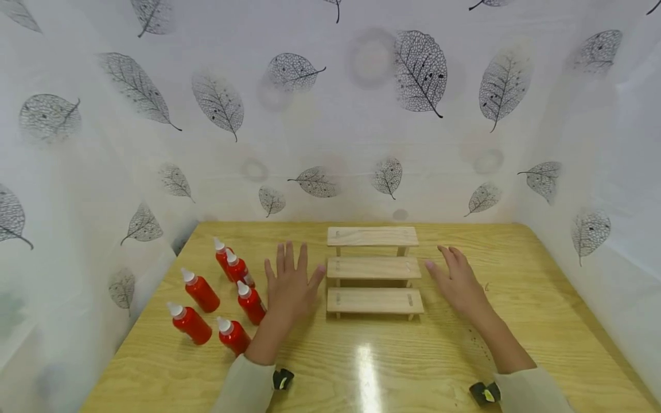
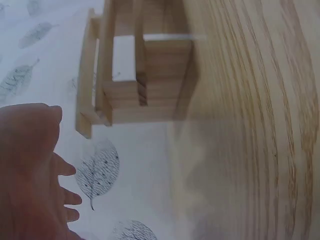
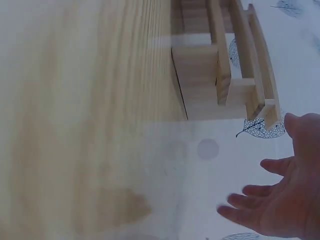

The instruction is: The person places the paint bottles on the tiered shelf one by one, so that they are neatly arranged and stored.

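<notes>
A small three-step wooden stand rests on the table, with its steps rising toward the back wall. My left hand hovers at the stand's left side, fingers spread, holding nothing. On the other side is my right hand, its fingers extended and nothing held in it. In the left wrist view the left hand appears apart from the stand. A gap also shows between the right hand and the stand in the right wrist view.
Several red bottles with white nozzle caps, among them a front one, stand left of my left hand. The wooden table is enclosed by white sheeting printed with grey leaves.
</notes>
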Demonstrator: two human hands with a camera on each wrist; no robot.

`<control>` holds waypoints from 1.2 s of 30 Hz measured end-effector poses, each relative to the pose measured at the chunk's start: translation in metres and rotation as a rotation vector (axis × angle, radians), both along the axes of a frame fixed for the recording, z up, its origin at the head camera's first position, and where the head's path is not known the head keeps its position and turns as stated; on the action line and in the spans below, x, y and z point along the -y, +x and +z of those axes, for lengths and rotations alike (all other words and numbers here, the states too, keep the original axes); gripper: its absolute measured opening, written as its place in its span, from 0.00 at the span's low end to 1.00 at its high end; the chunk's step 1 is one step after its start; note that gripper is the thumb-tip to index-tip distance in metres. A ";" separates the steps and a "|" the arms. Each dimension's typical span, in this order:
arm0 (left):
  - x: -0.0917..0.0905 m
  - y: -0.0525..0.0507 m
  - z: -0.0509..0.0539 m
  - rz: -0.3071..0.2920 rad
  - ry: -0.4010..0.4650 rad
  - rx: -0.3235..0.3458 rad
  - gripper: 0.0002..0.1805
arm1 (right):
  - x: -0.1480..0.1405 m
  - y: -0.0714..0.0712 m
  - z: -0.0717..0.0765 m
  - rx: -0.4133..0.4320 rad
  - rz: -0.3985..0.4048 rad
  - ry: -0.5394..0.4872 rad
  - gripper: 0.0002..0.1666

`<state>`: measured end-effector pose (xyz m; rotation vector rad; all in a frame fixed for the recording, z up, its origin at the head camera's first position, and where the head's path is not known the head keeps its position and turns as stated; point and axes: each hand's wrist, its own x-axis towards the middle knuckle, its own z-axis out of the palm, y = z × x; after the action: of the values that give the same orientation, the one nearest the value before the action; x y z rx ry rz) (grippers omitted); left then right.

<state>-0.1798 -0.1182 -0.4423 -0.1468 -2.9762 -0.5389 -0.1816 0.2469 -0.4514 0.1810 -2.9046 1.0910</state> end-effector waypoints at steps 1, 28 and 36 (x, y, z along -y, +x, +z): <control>-0.001 0.004 0.003 -0.010 0.013 -0.021 0.44 | 0.000 0.003 -0.002 0.044 0.008 -0.090 0.46; 0.082 0.136 0.051 0.148 0.410 -0.637 0.24 | 0.016 0.035 -0.025 0.452 0.034 -0.769 0.35; 0.094 0.151 0.028 0.388 0.502 -0.487 0.22 | 0.014 0.036 -0.029 0.448 0.026 -0.769 0.35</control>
<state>-0.0292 -0.2122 -0.4138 0.2940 -2.2391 -0.9971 -0.1453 0.2328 -0.4801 -0.0641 -2.5299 2.3929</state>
